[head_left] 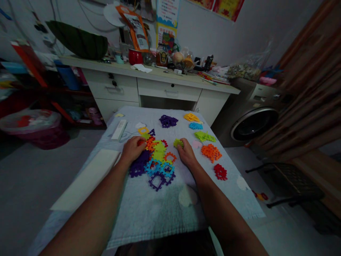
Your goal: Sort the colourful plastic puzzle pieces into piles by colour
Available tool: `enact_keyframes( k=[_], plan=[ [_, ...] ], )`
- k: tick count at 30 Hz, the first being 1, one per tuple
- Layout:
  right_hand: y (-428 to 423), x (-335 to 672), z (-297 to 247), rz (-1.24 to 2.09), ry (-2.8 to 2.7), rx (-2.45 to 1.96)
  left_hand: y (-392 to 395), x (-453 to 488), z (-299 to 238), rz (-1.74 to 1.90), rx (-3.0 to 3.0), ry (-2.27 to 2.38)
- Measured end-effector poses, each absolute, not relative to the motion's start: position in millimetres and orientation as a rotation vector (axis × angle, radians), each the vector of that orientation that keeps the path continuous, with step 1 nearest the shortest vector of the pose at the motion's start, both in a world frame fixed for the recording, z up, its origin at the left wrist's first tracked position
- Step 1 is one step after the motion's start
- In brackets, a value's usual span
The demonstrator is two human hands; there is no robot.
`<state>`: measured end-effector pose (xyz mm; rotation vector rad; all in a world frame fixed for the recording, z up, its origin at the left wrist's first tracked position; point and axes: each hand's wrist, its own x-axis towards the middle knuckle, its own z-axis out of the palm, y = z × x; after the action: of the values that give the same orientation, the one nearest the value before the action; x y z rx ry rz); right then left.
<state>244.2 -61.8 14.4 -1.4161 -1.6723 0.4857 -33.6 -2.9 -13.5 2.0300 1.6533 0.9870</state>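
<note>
A mixed pile of interlocking plastic building pieces (159,155) in green, orange, red, blue and purple lies on the cloth-covered table. At its left edge is my left hand (133,149), its fingers curled round a red-orange building piece (141,142) that is mostly hidden. My right hand (186,153) pinches a green building piece (178,142) just right of the pile. Separate heaps are arranged beyond and to the right: purple pieces (168,121), yellow pieces (191,117), blue pieces (195,126), green pieces (204,136), orange pieces (211,153) and red pieces (220,172).
A white power strip (119,130) and a long white board (86,179) lie along the table's left side. Behind stands a cluttered desk (170,93) with drawers. A washing machine (249,113) and a dark chair (295,185) are at right, a pink bin (34,129) at left.
</note>
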Motion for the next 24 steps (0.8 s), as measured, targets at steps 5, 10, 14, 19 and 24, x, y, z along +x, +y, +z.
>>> enact_keyframes(
  k=[5, 10, 14, 19, 24],
  plan=[
    [-37.6, 299.2, 32.8, 0.394, -1.446, -1.514, -3.5, -31.9, -9.6, 0.977, 2.028, 1.667],
    [-17.2, 385.0, 38.2, 0.245, -1.167, -1.762, -3.5, -31.8, -8.6, 0.962, 2.023, 1.678],
    [-7.1, 436.5, 30.4, 0.223, -1.032, -1.933, -3.1, -31.4, -8.1, 0.960, 2.020, 1.691],
    [4.9, 453.6, 21.4, 0.314, -1.052, -1.983, -3.5, -31.5, -7.3, 0.982, 2.010, 1.668],
    [13.5, 451.5, 19.1, 0.200, -1.280, -2.067, -5.4, -32.2, -6.0, 1.025, 1.971, 1.603]
  ],
)
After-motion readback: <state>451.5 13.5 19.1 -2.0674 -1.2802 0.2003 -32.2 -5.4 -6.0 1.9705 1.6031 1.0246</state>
